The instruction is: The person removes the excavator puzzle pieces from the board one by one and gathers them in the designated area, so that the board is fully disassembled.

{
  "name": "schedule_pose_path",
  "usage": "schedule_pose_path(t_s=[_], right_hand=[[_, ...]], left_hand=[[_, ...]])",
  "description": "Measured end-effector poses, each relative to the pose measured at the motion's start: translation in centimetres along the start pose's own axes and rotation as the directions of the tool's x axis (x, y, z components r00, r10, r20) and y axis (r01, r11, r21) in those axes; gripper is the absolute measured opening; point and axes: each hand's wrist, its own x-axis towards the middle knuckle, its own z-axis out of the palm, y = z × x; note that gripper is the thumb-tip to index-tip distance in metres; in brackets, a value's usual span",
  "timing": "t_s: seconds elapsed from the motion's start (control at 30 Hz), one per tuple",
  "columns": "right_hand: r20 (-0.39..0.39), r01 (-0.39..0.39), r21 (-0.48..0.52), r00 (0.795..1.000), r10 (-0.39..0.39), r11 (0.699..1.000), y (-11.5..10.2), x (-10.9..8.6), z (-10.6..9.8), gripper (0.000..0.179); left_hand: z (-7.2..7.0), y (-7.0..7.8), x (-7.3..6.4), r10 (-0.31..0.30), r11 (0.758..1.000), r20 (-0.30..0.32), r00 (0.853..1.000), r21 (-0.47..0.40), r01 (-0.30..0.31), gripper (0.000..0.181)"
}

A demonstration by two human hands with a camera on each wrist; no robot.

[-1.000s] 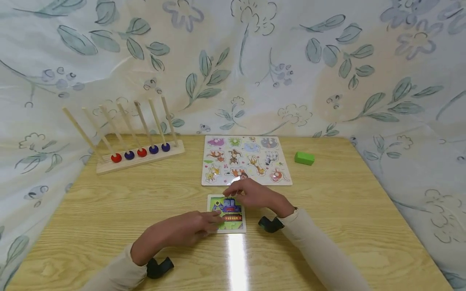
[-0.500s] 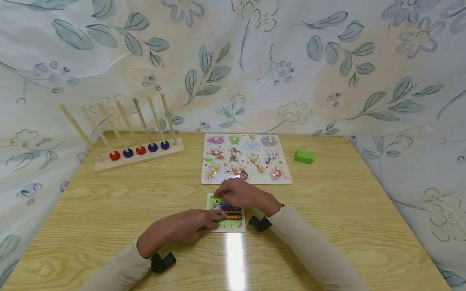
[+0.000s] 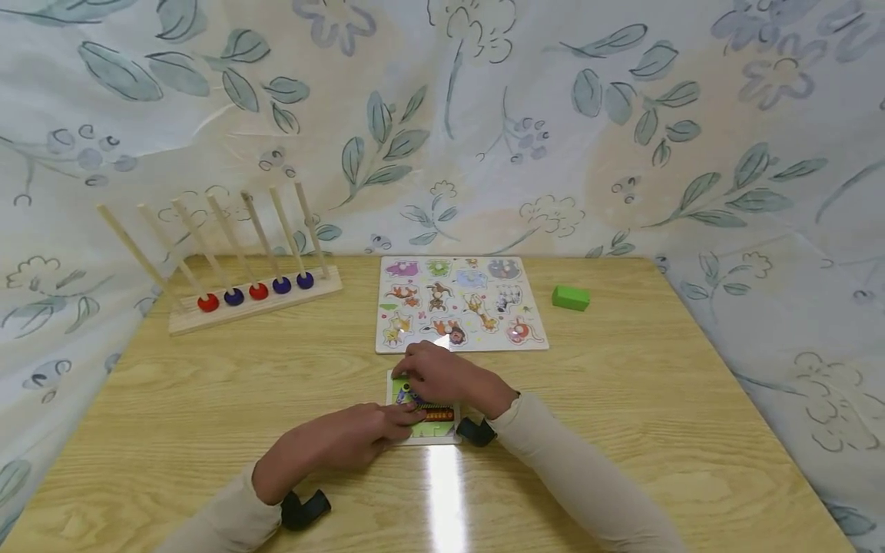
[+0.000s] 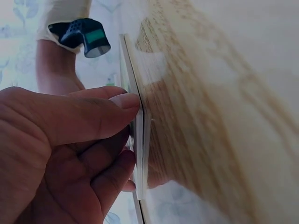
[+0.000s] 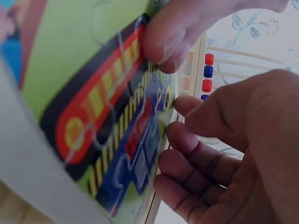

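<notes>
A small square jigsaw puzzle (image 3: 437,432) with a digger picture lies in its pale frame near the table's middle. My left hand (image 3: 359,434) holds its left side: the fingers lie over the picture, and in the left wrist view the thumb (image 4: 124,101) sits at the board's edge (image 4: 140,154). Bent over the upper part is my right hand (image 3: 442,376), hiding much of the digger's cab. In the right wrist view, the right fingertips (image 5: 180,135) are lined up along the puzzle's far edge, while left fingers (image 5: 163,42) rest on the picture (image 5: 100,100).
Behind the puzzle lies a white animal peg board (image 3: 459,303). A wooden rack (image 3: 256,306) with upright pegs and red and blue beads stands at the back left. A green block (image 3: 571,298) sits at the right of the peg board. Flowered cloth (image 3: 484,153) hangs behind the table.
My right hand has moved left across the top of the puzzle and now covers more of the digger. The left hand has stayed at the puzzle's left side.
</notes>
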Motion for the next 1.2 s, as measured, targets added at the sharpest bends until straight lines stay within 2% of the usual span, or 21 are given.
schedule_pose_path(t_s=[0.2,0.43,0.67,0.87,1.03,1.2], right_hand=[[0.003,-0.028,-0.037,1.0,0.028,0.999,-0.4,0.2,0.0,0.03],[-0.011,-0.04,0.017,0.999,0.04,0.999,-0.1,0.3,0.5,0.026],[-0.026,-0.046,0.048,0.999,0.047,0.998,0.0,0.1,0.9,0.022],[0.007,-0.062,0.118,0.998,0.062,0.991,-0.3,-0.2,0.4,0.021],[0.007,-0.087,0.119,0.996,0.087,0.989,-0.4,-0.2,0.3,0.022],[0.051,-0.104,0.112,0.994,0.099,0.988,-0.4,-0.4,0.0,0.022]], left_hand=[[0.1,-0.1,-0.1,-0.007,0.999,-0.007,1.0,-0.043,0.007,0.03],[0.2,-0.2,-0.1,0.021,0.998,-0.044,0.999,-0.054,-0.024,0.025],[0.2,0.0,0.2,0.018,0.997,-0.016,1.0,-0.072,-0.019,0.029],[0.1,0.2,0.2,0.02,0.998,-0.008,1.0,-0.065,-0.021,0.029],[0.2,0.2,0.2,0.04,0.997,-0.02,0.999,-0.058,-0.041,0.027],[0.4,0.1,0.3,0.062,0.997,-0.037,0.997,-0.048,-0.064,0.028]])
